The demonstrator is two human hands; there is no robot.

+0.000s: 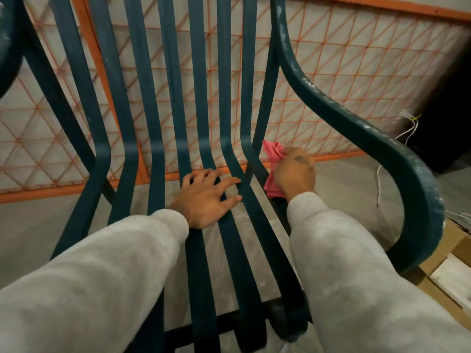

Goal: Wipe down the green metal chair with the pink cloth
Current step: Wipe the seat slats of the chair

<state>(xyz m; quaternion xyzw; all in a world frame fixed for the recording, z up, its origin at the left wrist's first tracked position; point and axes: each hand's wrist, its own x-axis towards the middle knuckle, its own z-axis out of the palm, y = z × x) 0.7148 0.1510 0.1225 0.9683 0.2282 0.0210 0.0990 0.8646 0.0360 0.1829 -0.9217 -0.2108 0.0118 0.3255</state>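
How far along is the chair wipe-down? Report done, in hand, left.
Done: nothing provably; the back slats look fairly clean. In hand: the right hand grips the pink cloth at the seat's right edge, the left hand resting open on the seat slats. Left: the right armrest shows white smears.

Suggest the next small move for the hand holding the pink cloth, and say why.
Probably draw the pink cloth toward the person along the right seat edge of the green chair. The right hand grips it bunched at the rear corner, where seat bends into back. The left hand rests flat on the slats, seemingly steadying the chair.
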